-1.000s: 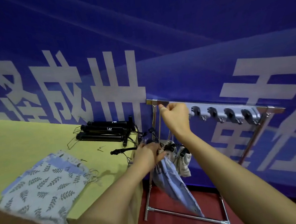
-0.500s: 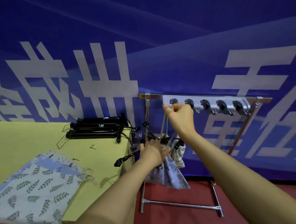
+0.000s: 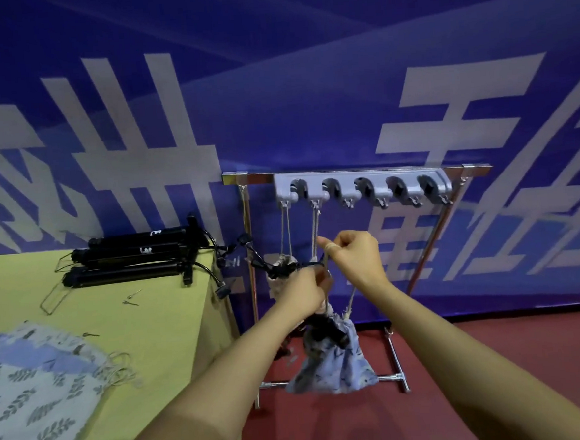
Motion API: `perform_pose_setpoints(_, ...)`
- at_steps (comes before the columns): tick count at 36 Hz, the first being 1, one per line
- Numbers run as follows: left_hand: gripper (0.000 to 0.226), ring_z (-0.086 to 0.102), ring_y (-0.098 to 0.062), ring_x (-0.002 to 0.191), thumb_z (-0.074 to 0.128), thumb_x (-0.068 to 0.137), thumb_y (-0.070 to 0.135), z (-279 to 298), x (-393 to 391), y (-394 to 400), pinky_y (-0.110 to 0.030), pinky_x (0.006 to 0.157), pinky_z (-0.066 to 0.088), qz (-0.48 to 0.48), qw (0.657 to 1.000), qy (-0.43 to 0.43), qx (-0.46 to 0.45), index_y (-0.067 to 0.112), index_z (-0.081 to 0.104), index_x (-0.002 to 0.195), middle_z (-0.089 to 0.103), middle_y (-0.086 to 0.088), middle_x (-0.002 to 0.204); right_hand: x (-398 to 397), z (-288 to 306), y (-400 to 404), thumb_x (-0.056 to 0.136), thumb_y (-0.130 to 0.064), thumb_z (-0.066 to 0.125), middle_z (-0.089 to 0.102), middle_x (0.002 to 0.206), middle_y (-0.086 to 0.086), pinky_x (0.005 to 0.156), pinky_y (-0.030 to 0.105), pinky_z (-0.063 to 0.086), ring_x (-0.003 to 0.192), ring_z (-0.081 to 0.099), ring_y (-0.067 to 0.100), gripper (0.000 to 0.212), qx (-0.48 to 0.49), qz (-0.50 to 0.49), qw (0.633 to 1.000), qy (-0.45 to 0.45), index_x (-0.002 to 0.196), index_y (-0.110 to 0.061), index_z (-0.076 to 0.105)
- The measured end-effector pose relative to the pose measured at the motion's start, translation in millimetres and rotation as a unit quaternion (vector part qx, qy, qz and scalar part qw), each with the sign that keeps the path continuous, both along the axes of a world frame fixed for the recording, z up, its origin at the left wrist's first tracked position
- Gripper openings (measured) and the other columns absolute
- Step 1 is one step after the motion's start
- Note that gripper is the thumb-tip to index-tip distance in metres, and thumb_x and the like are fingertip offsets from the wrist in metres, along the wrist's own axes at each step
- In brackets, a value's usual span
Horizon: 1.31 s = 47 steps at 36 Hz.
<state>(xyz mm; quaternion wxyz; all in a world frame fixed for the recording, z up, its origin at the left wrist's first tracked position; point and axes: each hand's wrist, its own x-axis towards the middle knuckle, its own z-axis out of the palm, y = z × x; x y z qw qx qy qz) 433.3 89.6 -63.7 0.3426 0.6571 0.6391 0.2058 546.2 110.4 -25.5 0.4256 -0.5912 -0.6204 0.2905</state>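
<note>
Blue drawstring bag hung below left hand, before the rack, off the desk. Left hand gripped its neck; right hand pinched the cord. Judgement: hold loop open, seat on 3rd hook, release slowly.

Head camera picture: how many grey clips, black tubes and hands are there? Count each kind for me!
Grey clips on the rack: 5
Black tubes on the table: 3
Hands: 2, the left hand holding the blue bag, the right hand pinching its cord
Total: 10
</note>
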Motion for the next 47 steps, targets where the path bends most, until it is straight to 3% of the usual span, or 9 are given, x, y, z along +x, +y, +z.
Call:
perform_pose_setpoints(4,0.028,0.046,-0.021,0.056,0.055,0.092,0.025,0.4,23.4,23.9,-0.03,0.054,0.03,0.037,0.998,-0.051,0.012,0.018,0.052,0.065,0.047,0.001,0.055,24.3,-12.2,24.1,0.084,-0.023,0.07,0.039,0.039,-0.005,0.044,0.023,0.034,0.039,0.045,-0.001,0.043,-0.017,0.008,1.0,-0.024,0.053,-0.008,0.045)
perform_pose_setpoints(7,0.037,0.042,-0.022,0.056,0.057,0.091,0.022,-3.0,39.9,43.0,-0.03,0.048,0.027,0.072,0.996,-0.056,0.024,0.017,0.043,0.057,0.042,0.001,0.051,42.9,-20.6,43.7,0.085,-0.026,0.069,0.04,0.043,-0.004,0.047,0.029,0.034,0.041,0.04,0.008,0.043,-0.034,0.004,0.998,-0.046,0.055,-0.012,0.042)
perform_pose_setpoints(13,0.019,0.058,-0.021,0.067,0.058,0.091,0.018,-10.0,63.9,82.1,-0.03,0.062,0.042,0.126,0.985,-0.107,0.047,0.016,0.065,0.074,0.064,-0.005,0.069,77.7,-28.2,84.3,0.085,-0.01,0.062,0.046,0.059,0.001,0.05,0.031,0.03,0.055,0.038,0.017,0.021,-0.067,0.048,0.993,-0.09,0.072,-0.008,0.045)
perform_pose_setpoints(18,0.018,0.053,-0.017,0.067,0.055,0.093,0.015,0.0,77.0,111.8,-0.026,0.055,0.032,0.16,0.979,-0.108,0.066,0.008,0.07,0.087,0.062,-0.003,0.073,91.3,-24.9,111.3,0.087,-0.007,0.053,0.044,0.062,0.001,0.051,0.028,0.03,0.056,0.037,0.015,0.009,-0.07,0.09,0.992,-0.056,0.079,-0.007,0.048)
perform_pose_setpoints(25,0.022,0.068,-0.025,0.079,0.052,0.093,0.014,8.2,85.6,156.3,-0.035,0.078,0.054,0.215,0.966,-0.127,0.072,0.009,0.07,0.081,0.072,-0.011,0.079,93.7,-31.6,150.2,0.096,-0.011,0.049,0.05,0.069,-0.003,0.052,0.021,0.033,0.06,0.044,0.008,0.009,-0.019,0.089,0.995,-0.042,0.087,-0.011,0.052)
perform_pose_setpoints(29,0.024,0.069,-0.032,0.078,0.051,0.092,0.013,1.5,90.2,177.4,-0.046,0.076,0.057,0.259,0.955,-0.13,0.061,0.011,0.07,0.078,0.071,-0.013,0.08,88.0,-44.0,172.1,0.098,-0.016,0.049,0.054,0.078,0.002,0.06,0.033,0.039,0.069,0.05,0.02,0.012,-0.027,0.06,0.995,-0.074,0.087,-0.013,0.051)
perform_pose_setpoints(35,0.025,0.071,-0.025,0.074,0.047,0.096,0.01,-11.1,90.9,184.8,-0.025,0.054,0.049,0.251,0.961,-0.11,0.034,0.006,0.062,0.075,0.065,-0.011,0.076,87.7,-69.9,181.1,0.098,-0.015,0.045,0.053,0.077,0.004,0.058,0.037,0.04,0.07,0.051,0.025,0.013,-0.08,0.06,0.988,-0.118,0.086,-0.015,0.049)
perform_pose_setpoints(43,0.021,0.063,-0.025,0.078,0.053,0.095,0.014,-23.1,87.5,179.0,-0.034,0.073,0.048,0.2,0.975,-0.095,0.02,0.004,0.068,0.084,0.068,-0.016,0.082,83.8,-78.2,178.8,0.098,-0.018,0.046,0.058,0.079,0.006,0.057,0.039,0.044,0.068,0.053,0.025,0.015,-0.097,0.061,0.983,-0.142,0.101,-0.009,0.058)
perform_pose_setpoints(47,0.017,0.067,-0.025,0.088,0.051,0.094,0.008,-22.6,81.8,172.4,-0.034,0.084,0.053,0.211,0.973,-0.088,0.02,0.007,0.068,0.098,0.07,-0.01,0.095,82.9,-77.7,172.7,0.097,-0.017,0.045,0.067,0.099,0.015,0.054,0.032,0.04,0.077,0.058,0.031,0.025,-0.139,0.065,0.974,-0.167,0.112,-0.007,0.062)
